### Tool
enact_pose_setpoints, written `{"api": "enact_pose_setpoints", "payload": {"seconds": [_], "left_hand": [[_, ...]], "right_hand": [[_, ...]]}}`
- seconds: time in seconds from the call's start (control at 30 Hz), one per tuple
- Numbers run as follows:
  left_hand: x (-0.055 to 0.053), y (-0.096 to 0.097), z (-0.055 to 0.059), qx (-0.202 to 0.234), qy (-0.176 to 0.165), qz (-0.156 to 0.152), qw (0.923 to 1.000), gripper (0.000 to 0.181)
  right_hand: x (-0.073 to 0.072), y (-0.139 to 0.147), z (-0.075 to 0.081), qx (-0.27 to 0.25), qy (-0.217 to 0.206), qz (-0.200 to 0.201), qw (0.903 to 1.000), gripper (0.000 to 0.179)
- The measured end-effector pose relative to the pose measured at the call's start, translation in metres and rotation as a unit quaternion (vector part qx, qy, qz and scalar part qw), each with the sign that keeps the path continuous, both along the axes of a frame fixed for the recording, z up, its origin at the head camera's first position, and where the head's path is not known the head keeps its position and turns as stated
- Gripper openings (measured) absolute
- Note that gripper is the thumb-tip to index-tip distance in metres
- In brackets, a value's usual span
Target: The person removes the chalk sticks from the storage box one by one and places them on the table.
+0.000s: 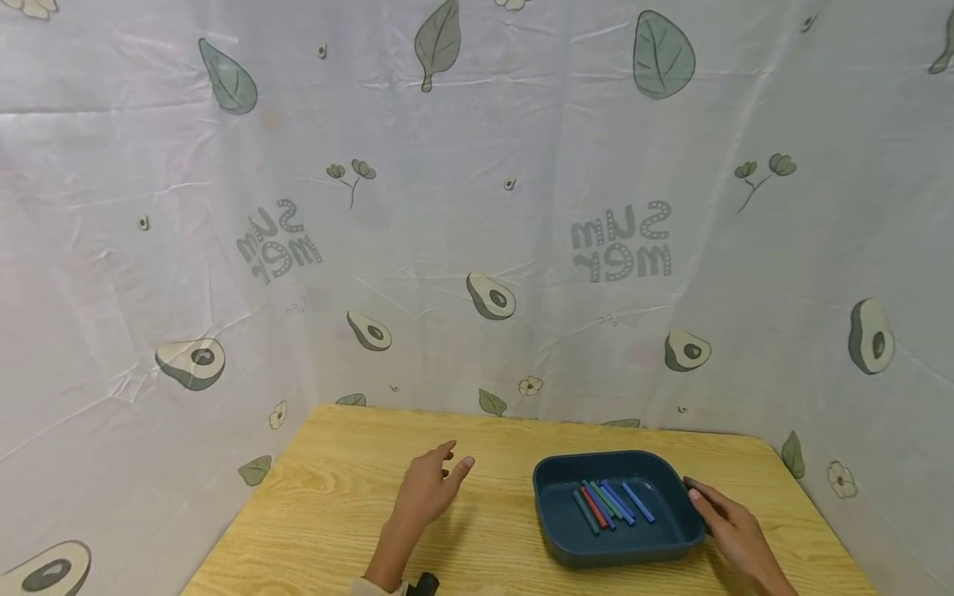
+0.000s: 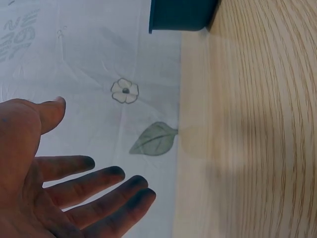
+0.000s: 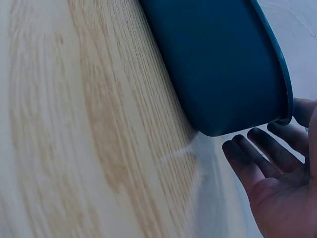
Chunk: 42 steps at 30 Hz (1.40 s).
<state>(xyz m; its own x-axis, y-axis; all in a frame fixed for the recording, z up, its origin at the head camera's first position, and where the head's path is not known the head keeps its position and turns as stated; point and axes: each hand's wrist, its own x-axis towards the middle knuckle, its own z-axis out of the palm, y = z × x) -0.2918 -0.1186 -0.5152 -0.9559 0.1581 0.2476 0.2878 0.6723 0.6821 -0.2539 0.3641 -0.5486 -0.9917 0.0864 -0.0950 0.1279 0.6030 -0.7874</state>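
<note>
A dark blue rectangular tray [image 1: 570, 550] with raised walls stands on the right part of the table. Several slim sticks [image 1: 613, 502] in green, red and blue lie side by side on its floor. My right hand [image 1: 738, 530] is at the tray's right end, thumb over the rim and index finger against the outside. In the right wrist view its other fingers [image 3: 242, 153] spread just off the wall. Left of the tray, my left hand [image 1: 431, 488] hovers over the table, holding nothing. Its fingers [image 2: 99, 186] are loosely spread and dark at the tips.
The wooden table [image 1: 358, 497] has a light, yellowish grain. Behind it and at both sides hangs a pale curtain [image 1: 447, 207] printed with leaves, avocados and flowers, meeting the table's back edge. A black band [image 1: 425, 583] shows at the left wrist.
</note>
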Motion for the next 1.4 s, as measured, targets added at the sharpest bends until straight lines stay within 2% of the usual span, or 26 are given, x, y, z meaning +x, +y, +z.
{"api": "enact_pose_setpoints", "payload": {"seconds": [0.2, 0.47, 0.67, 0.93, 1.17, 1.4], "left_hand": [[-0.001, 0.009, 0.004, 0.014, 0.007, -0.010, 0.9998, 0.067], [-0.005, 0.028, 0.009, 0.037, 0.015, -0.025, 0.9989, 0.063], [-0.003, 0.044, 0.010, 0.051, 0.009, -0.046, 0.9976, 0.062], [-0.002, 0.066, 0.008, 0.072, -0.007, -0.060, 0.9956, 0.060], [-0.001, 0.087, 0.006, 0.138, -0.039, -0.088, 0.9857, 0.057], [-0.001, 0.104, 0.007, 0.154, -0.051, -0.090, 0.9827, 0.054]], "right_hand": [[0.003, 0.000, -0.001, -0.086, -0.013, -0.016, 0.9961, 0.081], [0.004, -0.003, -0.005, -0.108, -0.009, -0.071, 0.9916, 0.080], [0.008, -0.005, -0.011, -0.095, 0.001, -0.109, 0.9895, 0.078], [0.011, -0.007, -0.017, -0.081, 0.007, -0.132, 0.9878, 0.083], [0.011, -0.009, -0.022, -0.076, 0.010, -0.142, 0.9869, 0.081], [0.010, -0.010, -0.022, -0.068, 0.014, -0.135, 0.9884, 0.081]]}}
